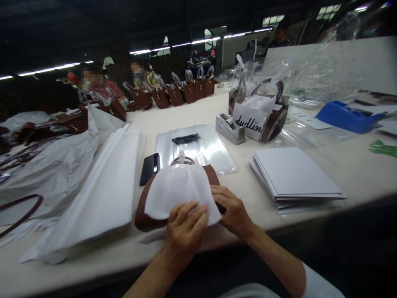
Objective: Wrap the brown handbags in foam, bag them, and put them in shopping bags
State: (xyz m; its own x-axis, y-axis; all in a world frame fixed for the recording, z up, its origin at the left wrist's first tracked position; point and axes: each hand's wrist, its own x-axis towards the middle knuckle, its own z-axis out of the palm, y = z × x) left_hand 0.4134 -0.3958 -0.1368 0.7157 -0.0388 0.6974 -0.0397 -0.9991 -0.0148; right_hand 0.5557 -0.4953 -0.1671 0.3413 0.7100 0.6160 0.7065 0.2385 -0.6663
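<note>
A brown handbag (145, 207) lies at the table's front edge, its handles pointing away from me. White paper (173, 190) covers most of its upper face. My left hand (186, 227) rests on the lower part of the paper, fingers bent and close together, pressing or gripping it. At the bag's right side, my right hand (231, 209) has its fingers curled round the edge of the bag beside the paper's corner. The undersides of both hands are hidden.
A phone (149, 169) and clear plastic sleeves (211, 149) lie behind the bag. Stacked white boards (294, 174) are to the right, paper sheets (111, 186) to the left. Farther back are a grey tape dispenser (230, 129), a wrapped bag (273, 124) and a blue dispenser (344, 117).
</note>
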